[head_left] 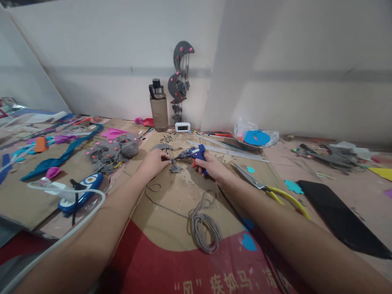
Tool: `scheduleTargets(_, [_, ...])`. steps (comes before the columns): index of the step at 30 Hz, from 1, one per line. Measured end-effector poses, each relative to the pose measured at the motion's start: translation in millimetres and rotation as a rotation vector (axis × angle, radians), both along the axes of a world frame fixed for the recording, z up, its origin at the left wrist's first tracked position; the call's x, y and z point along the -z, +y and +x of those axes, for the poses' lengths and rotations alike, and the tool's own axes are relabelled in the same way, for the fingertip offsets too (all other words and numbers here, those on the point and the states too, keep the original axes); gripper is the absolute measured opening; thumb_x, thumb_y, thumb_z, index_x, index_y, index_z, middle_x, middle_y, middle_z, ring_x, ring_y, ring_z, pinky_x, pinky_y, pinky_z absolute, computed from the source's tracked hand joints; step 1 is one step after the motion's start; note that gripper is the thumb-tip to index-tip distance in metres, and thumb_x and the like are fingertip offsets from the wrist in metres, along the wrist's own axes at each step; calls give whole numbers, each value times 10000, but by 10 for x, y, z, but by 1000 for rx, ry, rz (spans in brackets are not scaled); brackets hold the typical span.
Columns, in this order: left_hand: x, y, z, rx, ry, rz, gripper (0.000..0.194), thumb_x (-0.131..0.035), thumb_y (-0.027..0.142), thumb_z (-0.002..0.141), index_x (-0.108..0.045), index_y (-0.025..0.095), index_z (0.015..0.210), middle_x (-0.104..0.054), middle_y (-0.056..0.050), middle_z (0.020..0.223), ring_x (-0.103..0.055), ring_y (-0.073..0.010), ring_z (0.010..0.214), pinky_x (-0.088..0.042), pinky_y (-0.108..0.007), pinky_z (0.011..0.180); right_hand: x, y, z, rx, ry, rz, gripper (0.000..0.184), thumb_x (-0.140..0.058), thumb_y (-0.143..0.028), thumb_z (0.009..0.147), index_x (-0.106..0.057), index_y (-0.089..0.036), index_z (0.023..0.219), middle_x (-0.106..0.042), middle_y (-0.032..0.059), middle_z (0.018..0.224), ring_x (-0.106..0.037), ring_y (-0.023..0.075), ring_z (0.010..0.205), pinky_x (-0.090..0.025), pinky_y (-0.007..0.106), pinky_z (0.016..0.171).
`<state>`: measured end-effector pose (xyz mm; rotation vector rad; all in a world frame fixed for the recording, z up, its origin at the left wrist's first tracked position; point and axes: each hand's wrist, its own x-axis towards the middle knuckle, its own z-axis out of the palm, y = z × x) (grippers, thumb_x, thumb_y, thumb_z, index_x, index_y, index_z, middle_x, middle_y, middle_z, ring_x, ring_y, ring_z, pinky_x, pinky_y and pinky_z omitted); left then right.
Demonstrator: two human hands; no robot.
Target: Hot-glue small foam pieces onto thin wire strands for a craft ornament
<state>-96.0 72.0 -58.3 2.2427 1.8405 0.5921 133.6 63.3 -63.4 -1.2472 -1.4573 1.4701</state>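
My right hand (pixel 211 166) is wrapped round a blue hot glue gun (pixel 198 152), its nozzle pointing left. A finger rests near the orange trigger. My left hand (pixel 157 162) is closed at the fingertips just left of the nozzle; what it pinches is too small to make out. Just beyond that hand lies a grey felt crescent (pixel 163 147), partly hidden by it. A small grey felt piece (pixel 174 167) sits between the hands, below the nozzle. Closer to me lies a coil of grey cord (pixel 206 228), its loose strand looping toward my left wrist.
Yellow-handled scissors (pixel 263 187) and a black phone (pixel 339 216) lie right. A bottle (pixel 159 110), small clock (pixel 183 127) and hanging felt moons (pixel 180 73) stand behind. A power strip (pixel 81 194) and grey yarn (pixel 128 148) are left. The glue gun's cable passes under my right forearm.
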Motion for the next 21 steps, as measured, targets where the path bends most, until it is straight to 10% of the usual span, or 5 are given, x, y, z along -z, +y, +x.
scheduleTargets(21, [-3,-9,-8,58,-8,52,304,-639,276,748,-692,204,1039,-685,-61,960,-600,-194,851,-459,-313,773,-12,14,-11,-15,-50,-36,70,-506,-258,846,-524,-192,859,-499,-58,519,-369,58,379,-279,172,357])
